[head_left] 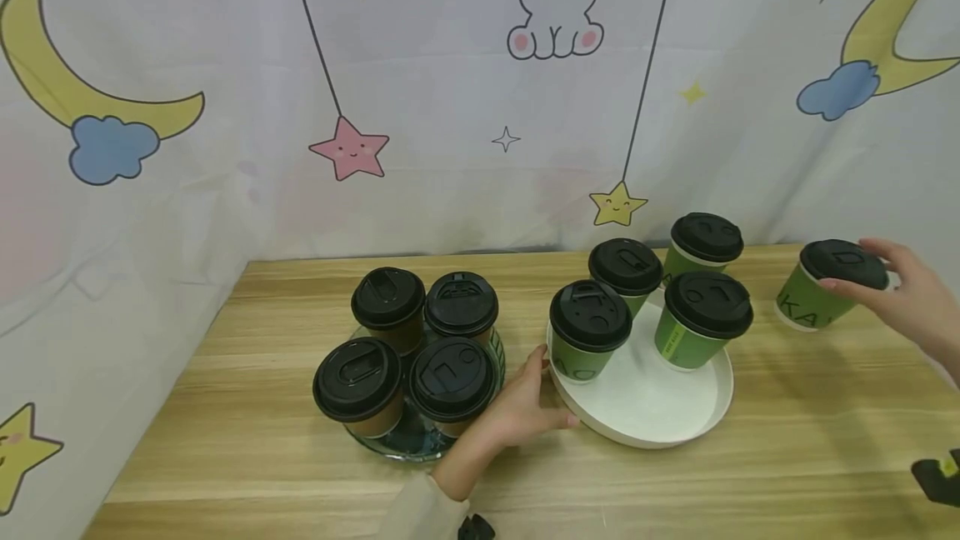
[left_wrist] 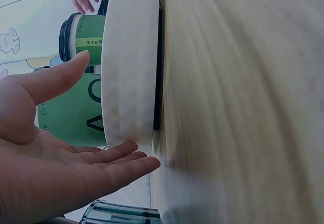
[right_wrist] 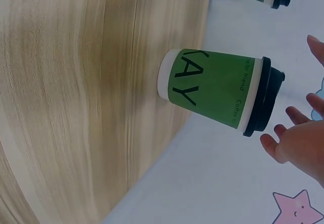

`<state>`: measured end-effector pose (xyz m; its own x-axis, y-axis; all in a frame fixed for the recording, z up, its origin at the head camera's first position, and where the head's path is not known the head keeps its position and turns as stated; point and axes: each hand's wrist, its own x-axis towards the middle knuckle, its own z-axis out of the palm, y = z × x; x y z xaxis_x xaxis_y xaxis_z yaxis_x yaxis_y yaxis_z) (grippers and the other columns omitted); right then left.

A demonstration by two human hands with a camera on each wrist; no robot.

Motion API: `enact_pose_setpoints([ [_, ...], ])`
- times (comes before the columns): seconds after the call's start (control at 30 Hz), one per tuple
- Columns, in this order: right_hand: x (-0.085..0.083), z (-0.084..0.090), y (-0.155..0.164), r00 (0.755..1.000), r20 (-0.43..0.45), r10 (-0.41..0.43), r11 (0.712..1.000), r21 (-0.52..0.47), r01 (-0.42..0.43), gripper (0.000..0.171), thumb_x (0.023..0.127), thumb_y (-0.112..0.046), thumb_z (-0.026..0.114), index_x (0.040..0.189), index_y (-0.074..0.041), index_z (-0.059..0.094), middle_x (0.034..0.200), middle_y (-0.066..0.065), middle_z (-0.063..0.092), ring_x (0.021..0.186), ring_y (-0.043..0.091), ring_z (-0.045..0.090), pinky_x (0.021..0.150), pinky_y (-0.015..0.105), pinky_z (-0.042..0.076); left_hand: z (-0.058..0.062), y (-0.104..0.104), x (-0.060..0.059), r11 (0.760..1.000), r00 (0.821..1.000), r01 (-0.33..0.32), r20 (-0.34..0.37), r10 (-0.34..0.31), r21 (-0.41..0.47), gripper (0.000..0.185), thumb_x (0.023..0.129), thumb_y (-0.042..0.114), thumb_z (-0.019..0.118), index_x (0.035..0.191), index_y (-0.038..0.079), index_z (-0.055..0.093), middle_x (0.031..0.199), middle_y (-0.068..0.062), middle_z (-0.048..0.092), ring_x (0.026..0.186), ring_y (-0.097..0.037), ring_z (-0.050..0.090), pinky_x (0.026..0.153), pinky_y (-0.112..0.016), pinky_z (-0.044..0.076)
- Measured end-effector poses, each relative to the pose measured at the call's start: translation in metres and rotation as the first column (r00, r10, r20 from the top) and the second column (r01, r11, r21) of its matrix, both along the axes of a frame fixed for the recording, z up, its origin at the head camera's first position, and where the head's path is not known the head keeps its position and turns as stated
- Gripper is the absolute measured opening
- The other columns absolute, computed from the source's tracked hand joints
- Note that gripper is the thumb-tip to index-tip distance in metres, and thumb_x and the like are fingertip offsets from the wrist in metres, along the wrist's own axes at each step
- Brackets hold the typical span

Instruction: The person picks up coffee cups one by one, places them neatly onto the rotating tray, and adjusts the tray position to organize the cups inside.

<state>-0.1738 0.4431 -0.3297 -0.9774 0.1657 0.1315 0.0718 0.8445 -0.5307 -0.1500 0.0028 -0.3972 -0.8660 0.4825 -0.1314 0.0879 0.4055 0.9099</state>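
At the right, my right hand [head_left: 911, 294] reaches over a green paper cup [head_left: 813, 298] with a black lid, standing upright on the table. In the right wrist view its fingers [right_wrist: 304, 143] are spread and sit a little off the lid [right_wrist: 266, 97]. My left hand [head_left: 521, 407] is beside the left side of a round white tray [head_left: 648, 407], thumb and fingers extended. In the left wrist view its fingertips [left_wrist: 149, 163] overlap the tray's side wall [left_wrist: 129, 67]; contact is hard to tell. Several green cups [head_left: 705, 323] with black lids stand on or at the tray.
Left of my left hand, a dark glass plate [head_left: 397, 448] bears several brown cups [head_left: 367, 390] with black lids. A rear green cup [head_left: 705, 244] stands by the tray's back edge. Behind the wooden table [head_left: 247, 407] hangs a printed white cloth [head_left: 450, 65].
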Motion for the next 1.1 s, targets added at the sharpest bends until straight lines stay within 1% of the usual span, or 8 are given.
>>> enact_pose_setpoints([
  [0.2, -0.005, 0.001, 0.005, 0.999, 0.024, -0.024, 1.000, -0.010, 0.024, 0.086, 0.091, -0.038, 0.051, 0.142, 0.007, -0.001, 0.143, 0.035, -0.003, 0.124, 0.058, 0.001, 0.089, 0.072, 0.013, 0.002, 0.000, 0.000, 1.000, 1.000, 0.003, 0.001, -0.003, -0.003, 0.093, 0.075, 0.015, 0.075, 0.142, -0.005, 0.015, 0.138, -0.024, 0.033, 0.129, -0.034, 0.029, 0.103, -0.049, 0.025],
  [0.37, -0.009, 0.002, 0.008, 0.998, 0.039, -0.055, 0.998, -0.009, 0.056, 0.084, 0.092, -0.038, 0.049, 0.141, 0.009, -0.002, 0.143, 0.035, -0.005, 0.125, 0.057, 0.001, 0.089, 0.071, 0.014, 0.002, 0.000, 0.000, 1.000, 1.000, 0.003, 0.000, -0.003, -0.009, 0.093, 0.075, 0.015, 0.075, 0.142, -0.005, 0.015, 0.138, -0.024, 0.034, 0.129, -0.034, 0.030, 0.103, -0.048, 0.025],
  [0.57, -0.012, -0.001, 0.014, 0.994, 0.051, -0.092, 0.995, -0.031, 0.094, 0.085, 0.092, -0.039, 0.048, 0.141, 0.008, -0.002, 0.143, 0.033, -0.005, 0.125, 0.056, -0.001, 0.090, 0.071, 0.014, 0.001, 0.000, 0.001, 1.000, 1.000, 0.003, -0.001, -0.003, -0.013, 0.093, 0.075, 0.016, 0.075, 0.142, -0.005, 0.015, 0.139, -0.023, 0.033, 0.129, -0.033, 0.029, 0.103, -0.049, 0.025],
  [0.67, -0.013, -0.004, 0.017, 0.993, 0.048, -0.106, 0.993, -0.050, 0.108, 0.085, 0.092, -0.039, 0.048, 0.141, 0.008, -0.002, 0.143, 0.034, -0.006, 0.126, 0.056, -0.001, 0.090, 0.071, 0.014, 0.001, 0.000, 0.001, 1.000, 1.000, 0.001, 0.000, -0.001, -0.013, 0.093, 0.075, 0.016, 0.075, 0.142, -0.005, 0.015, 0.139, -0.023, 0.033, 0.130, -0.033, 0.028, 0.103, -0.048, 0.024],
  [0.9, -0.016, -0.009, 0.021, 0.994, 0.032, -0.109, 0.992, -0.066, 0.110, 0.086, 0.091, -0.040, 0.049, 0.141, 0.008, -0.003, 0.143, 0.035, -0.005, 0.125, 0.057, 0.000, 0.090, 0.071, 0.014, 0.001, 0.000, 0.001, 1.000, 1.000, 0.002, -0.001, -0.002, -0.017, 0.092, 0.075, 0.016, 0.075, 0.142, -0.005, 0.015, 0.139, -0.023, 0.032, 0.130, -0.033, 0.028, 0.104, -0.048, 0.024],
  [1.0, -0.020, -0.014, 0.027, 0.993, 0.038, -0.110, 0.991, -0.069, 0.112, 0.087, 0.091, -0.041, 0.049, 0.142, 0.007, -0.004, 0.143, 0.034, -0.006, 0.126, 0.056, -0.001, 0.091, 0.071, 0.014, 0.001, 0.000, 0.001, 1.000, 1.000, 0.006, -0.002, -0.006, -0.016, 0.092, 0.075, 0.016, 0.075, 0.142, -0.005, 0.015, 0.140, -0.023, 0.032, 0.130, -0.033, 0.028, 0.103, -0.049, 0.024],
  [1.03, -0.024, -0.021, 0.033, 0.992, 0.031, -0.124, 0.991, -0.055, 0.125, 0.088, 0.090, -0.044, 0.049, 0.144, 0.002, -0.004, 0.146, 0.030, -0.006, 0.128, 0.053, 0.000, 0.091, 0.070, 0.016, 0.000, 0.000, 0.001, 1.000, 1.000, 0.007, -0.004, -0.007, -0.014, 0.092, 0.075, 0.016, 0.075, 0.142, -0.005, 0.015, 0.140, -0.023, 0.032, 0.130, -0.033, 0.028, 0.104, -0.049, 0.024],
  [1.1, -0.031, -0.032, 0.047, 0.992, 0.029, -0.125, 0.991, -0.053, 0.126, 0.090, 0.089, -0.046, 0.051, 0.145, -0.001, -0.004, 0.147, 0.028, -0.006, 0.129, 0.052, -0.001, 0.091, 0.069, 0.016, -0.001, 0.000, 0.001, 1.000, 1.000, 0.009, -0.005, -0.009, -0.008, 0.092, 0.075, 0.016, 0.075, 0.142, -0.005, 0.015, 0.140, -0.023, 0.032, 0.130, -0.033, 0.028, 0.104, -0.048, 0.024],
])
